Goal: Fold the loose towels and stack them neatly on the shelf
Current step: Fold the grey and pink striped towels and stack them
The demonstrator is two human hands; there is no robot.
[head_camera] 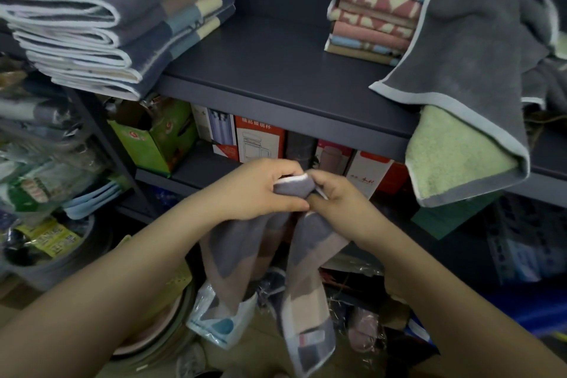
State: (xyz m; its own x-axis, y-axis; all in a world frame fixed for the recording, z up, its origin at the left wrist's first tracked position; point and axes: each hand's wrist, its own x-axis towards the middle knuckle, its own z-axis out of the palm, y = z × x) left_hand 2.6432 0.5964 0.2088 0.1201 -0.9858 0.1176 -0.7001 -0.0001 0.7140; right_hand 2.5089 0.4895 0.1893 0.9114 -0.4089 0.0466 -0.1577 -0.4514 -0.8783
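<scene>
Head cam: left hand (260, 190) and right hand (334, 193) both pinch the grey-and-beige striped towel (306, 258) by its top edge; it hangs lengthwise straight down, below the dark shelf (276, 70).

The dark shelf (276, 70) carries a tall folded stack (107, 18), a smaller patterned stack (371, 18), and a draped grey towel (472, 49).
</scene>
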